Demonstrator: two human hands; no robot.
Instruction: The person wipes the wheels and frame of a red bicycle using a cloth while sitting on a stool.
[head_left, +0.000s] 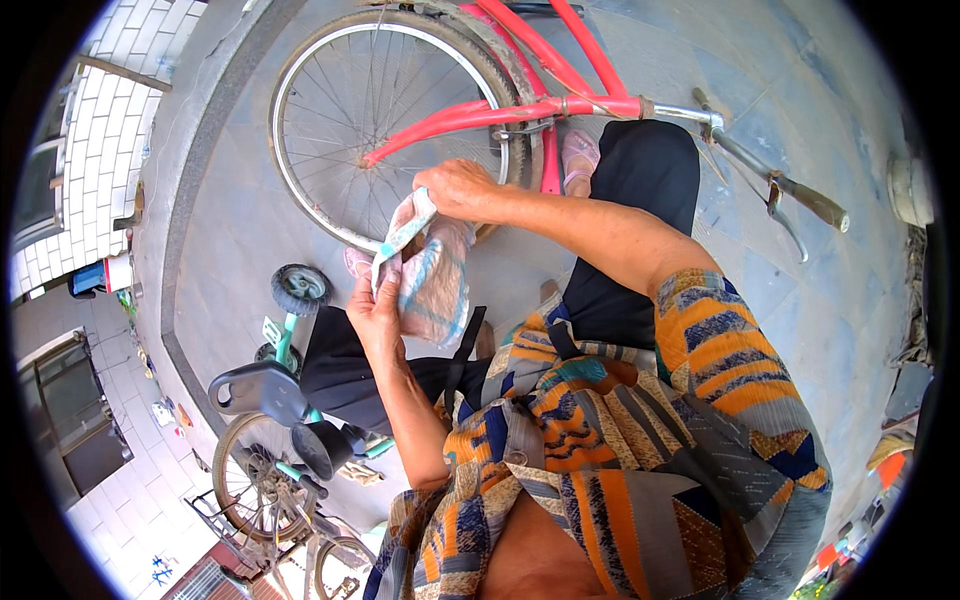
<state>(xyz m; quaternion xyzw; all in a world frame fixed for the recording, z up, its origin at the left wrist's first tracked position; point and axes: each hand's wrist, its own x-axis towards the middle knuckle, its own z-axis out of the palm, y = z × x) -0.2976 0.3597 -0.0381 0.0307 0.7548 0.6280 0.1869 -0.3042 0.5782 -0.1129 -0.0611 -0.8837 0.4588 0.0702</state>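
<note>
Fingers of both the left hand (378,308) and right hand (455,190) pinch a cloth (432,280); loose grip risks dropping it near the bicycle wheel (390,120).

One head-worn fisheye view looks steeply down from close above the person's lap onto the grey tiled pavement (820,300). Its rim bends straight edges, and the forearms enter from the lower edge.

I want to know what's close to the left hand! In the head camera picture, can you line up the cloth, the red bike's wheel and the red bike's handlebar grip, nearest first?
From the left hand:
1. Striped cloth, gripped in that hand, right against it.
2. Red bicycle's wheel, just above and beyond the hands.
3. Handlebar grip, far off to the right.
</note>
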